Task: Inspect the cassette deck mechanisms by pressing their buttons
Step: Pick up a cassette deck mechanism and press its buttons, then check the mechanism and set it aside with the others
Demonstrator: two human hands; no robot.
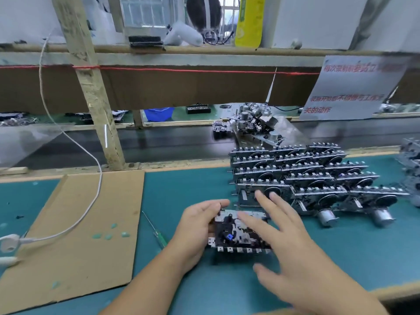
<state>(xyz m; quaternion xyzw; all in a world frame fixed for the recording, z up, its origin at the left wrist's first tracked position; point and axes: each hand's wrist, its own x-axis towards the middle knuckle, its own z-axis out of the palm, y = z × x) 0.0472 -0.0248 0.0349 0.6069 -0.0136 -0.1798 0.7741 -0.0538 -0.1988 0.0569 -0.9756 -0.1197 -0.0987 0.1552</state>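
Note:
My left hand (pixel 195 226) grips the left side of a cassette deck mechanism (pixel 231 235), a black and metal frame with a row of square buttons along its near edge. It is held just above the green mat (pixel 181 189). My right hand (pixel 286 246) hovers over the mechanism's right side with fingers spread, covering part of it; whether the fingertips touch it is unclear. Several more mechanisms (pixel 306 178) lie in overlapping rows on the mat behind and to the right, motors facing me.
A cardboard sheet (pixel 79 235) lies at left with a white cable (pixel 91 201) across it. A thin green-handled screwdriver (pixel 156 233) rests beside my left wrist. A heap of loose mechanisms (pixel 252 123) sits beyond the rows, near the dark conveyor belt (pixel 170 142).

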